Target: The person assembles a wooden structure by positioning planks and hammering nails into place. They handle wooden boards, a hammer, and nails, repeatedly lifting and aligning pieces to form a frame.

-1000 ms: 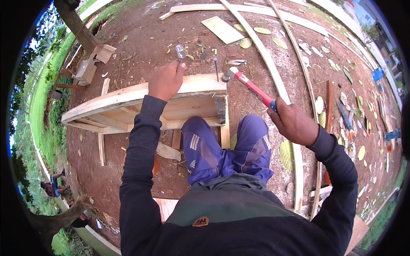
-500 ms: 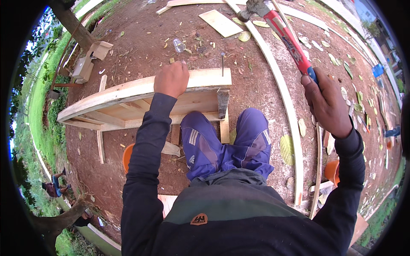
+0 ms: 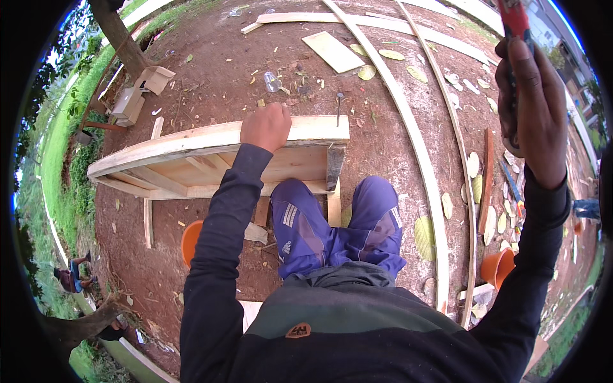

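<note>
My right hand [image 3: 533,105] is raised at the upper right, closed around the handle of a hammer [image 3: 514,20]. Only part of the red handle shows; the hammer's head lies beyond the picture's edge. My left hand [image 3: 265,127] grips the top board of a pale wooden frame [image 3: 191,148] standing in front of my knees. Its fingertips are hidden behind that board. A long nail [image 3: 339,110] stands upright in the board near its right end, to the right of my left hand and apart from it.
Long wood strips [image 3: 408,121] lie on the dirt to the right, with a handsaw [image 3: 511,185] beyond them. Orange buckets stand at left [image 3: 190,244] and right [image 3: 497,268]. A short plank [image 3: 332,52] and a plastic cup [image 3: 272,82] lie ahead; cardboard boxes [image 3: 131,102] sit by a tree.
My right hand has swung the hammer up and to the right, taking its head out of view. My left hand stays on the frame, and the nail still stands upright.
</note>
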A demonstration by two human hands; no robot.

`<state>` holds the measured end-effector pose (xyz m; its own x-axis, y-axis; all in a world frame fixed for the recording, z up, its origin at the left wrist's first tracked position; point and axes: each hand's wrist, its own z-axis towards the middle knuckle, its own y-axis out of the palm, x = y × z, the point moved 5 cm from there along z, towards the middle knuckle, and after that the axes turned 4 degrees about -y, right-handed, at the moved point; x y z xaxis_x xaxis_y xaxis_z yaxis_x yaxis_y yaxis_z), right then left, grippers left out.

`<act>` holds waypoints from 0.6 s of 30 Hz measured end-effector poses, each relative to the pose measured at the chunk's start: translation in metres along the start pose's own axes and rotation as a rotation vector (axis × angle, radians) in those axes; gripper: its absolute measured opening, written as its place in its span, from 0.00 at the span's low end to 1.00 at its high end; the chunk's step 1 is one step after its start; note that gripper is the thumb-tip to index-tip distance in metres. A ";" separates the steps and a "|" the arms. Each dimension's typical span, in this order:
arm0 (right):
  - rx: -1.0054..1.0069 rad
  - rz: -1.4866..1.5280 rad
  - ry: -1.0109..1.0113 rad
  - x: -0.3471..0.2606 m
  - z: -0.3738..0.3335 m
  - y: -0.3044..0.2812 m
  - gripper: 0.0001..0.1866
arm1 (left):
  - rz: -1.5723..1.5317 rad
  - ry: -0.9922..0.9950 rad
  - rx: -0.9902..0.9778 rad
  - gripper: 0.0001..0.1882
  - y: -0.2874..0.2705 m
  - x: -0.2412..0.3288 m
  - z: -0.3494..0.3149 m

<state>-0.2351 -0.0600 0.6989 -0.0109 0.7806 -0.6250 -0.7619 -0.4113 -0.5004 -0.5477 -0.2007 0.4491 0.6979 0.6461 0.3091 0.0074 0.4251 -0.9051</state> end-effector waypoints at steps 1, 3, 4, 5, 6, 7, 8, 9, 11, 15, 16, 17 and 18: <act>0.008 0.053 -0.067 0.003 0.007 -0.011 0.18 | -0.001 -0.012 -0.038 0.22 -0.002 0.002 0.001; 0.008 0.224 -0.233 0.000 0.014 -0.022 0.17 | -0.011 -0.014 -0.067 0.23 0.002 0.004 0.004; 0.038 0.161 -0.111 0.009 0.003 -0.002 0.18 | -0.017 -0.006 -0.060 0.23 0.006 0.005 0.005; 0.071 0.110 0.010 0.027 -0.016 0.021 0.20 | -0.011 0.000 -0.051 0.23 0.007 0.007 0.005; -0.210 -0.174 -0.085 0.045 -0.037 0.041 0.19 | -0.021 0.008 -0.046 0.23 0.004 0.008 0.003; -0.490 -0.461 -0.185 0.055 -0.052 0.056 0.18 | -0.033 0.017 -0.035 0.23 -0.001 0.010 0.002; -0.539 -0.449 -0.111 0.057 -0.055 0.051 0.18 | -0.045 0.026 -0.025 0.23 -0.004 0.012 0.002; -0.585 -0.427 -0.043 0.049 -0.052 0.047 0.17 | -0.022 0.017 -0.030 0.24 -0.006 0.006 0.000; -0.447 -0.426 -0.080 0.027 -0.034 0.031 0.16 | 0.011 -0.005 -0.029 0.24 -0.004 0.000 0.001; 0.067 -0.042 -0.099 -0.008 0.011 -0.021 0.15 | 0.033 -0.040 -0.068 0.24 -0.002 0.006 0.002; 0.163 -0.008 -0.196 -0.015 0.016 -0.030 0.15 | 0.028 -0.029 -0.070 0.23 -0.001 0.011 0.005; 0.238 0.019 -0.253 -0.014 0.015 -0.031 0.15 | 0.021 -0.017 -0.073 0.23 0.002 0.016 0.008; 0.271 0.078 -0.247 0.007 0.008 -0.013 0.14 | 0.030 -0.010 -0.059 0.23 0.004 0.006 0.006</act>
<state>-0.2310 -0.0454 0.7060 -0.2068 0.8555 -0.4747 -0.8959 -0.3605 -0.2595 -0.5477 -0.1906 0.4491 0.6911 0.6647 0.2839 0.0287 0.3672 -0.9297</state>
